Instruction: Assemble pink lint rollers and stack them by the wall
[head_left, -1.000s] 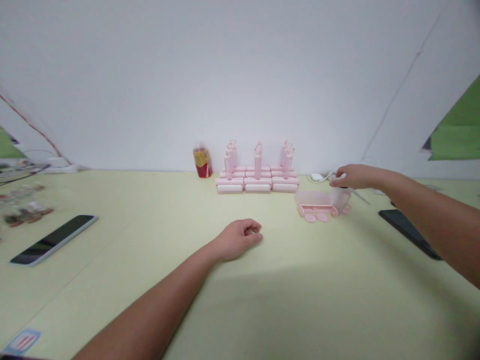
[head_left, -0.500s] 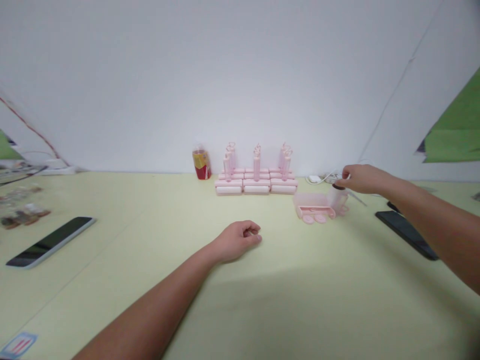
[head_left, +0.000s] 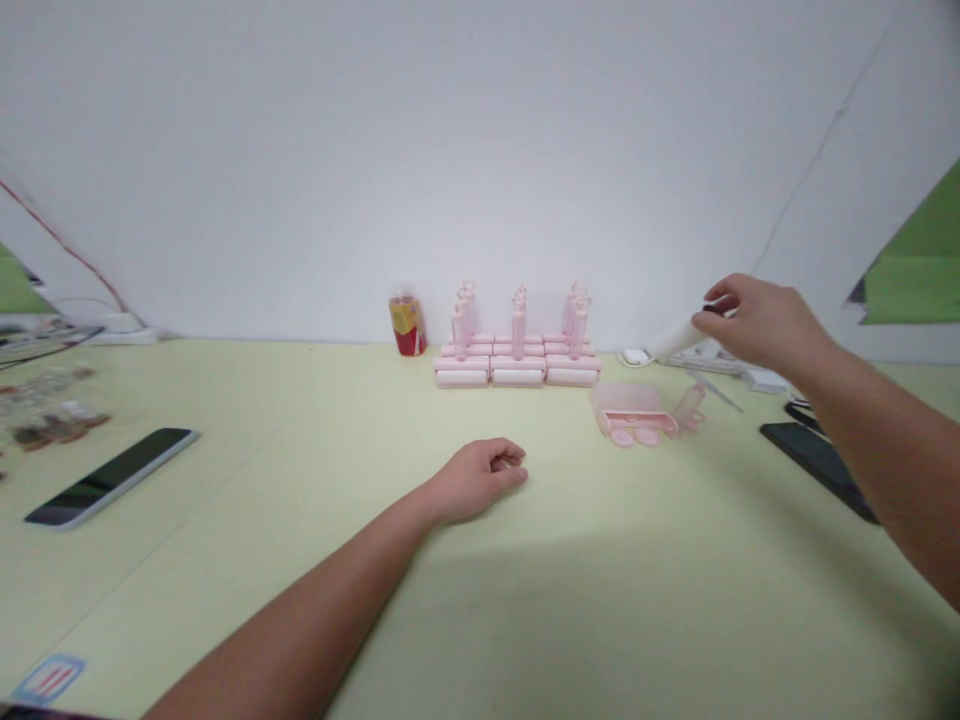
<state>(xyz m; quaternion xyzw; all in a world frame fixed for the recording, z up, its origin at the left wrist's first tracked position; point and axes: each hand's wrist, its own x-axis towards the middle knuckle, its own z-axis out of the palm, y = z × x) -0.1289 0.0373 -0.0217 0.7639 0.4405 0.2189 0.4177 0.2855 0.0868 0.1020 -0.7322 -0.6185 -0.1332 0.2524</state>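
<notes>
Up near the wall, my right hand (head_left: 766, 318) pinches the dark-ended top of a white lint-roller refill roll (head_left: 675, 342). The roll is tilted and blurred, its lower end reaching down to the left. Below it on the table lie a pink roller cover (head_left: 637, 418) with a translucent panel, two round pink end caps (head_left: 622, 438) and a translucent pink handle (head_left: 688, 405). My left hand (head_left: 480, 480) rests on the table with its fingers loosely curled, thumb apart from them, nothing visible in it.
Pink lint rollers (head_left: 517, 368) stand in rows by the wall, beside a red-and-yellow bottle (head_left: 407, 326). Phones lie at left (head_left: 112, 477) and right (head_left: 817, 470). White cables and a plug (head_left: 636, 357) sit behind the pink parts; small bagged items (head_left: 56, 425) are far left.
My right hand has lifted the white roll up and to the right, away from the pink parts, and tilted it. The left hand stays in place on the table.
</notes>
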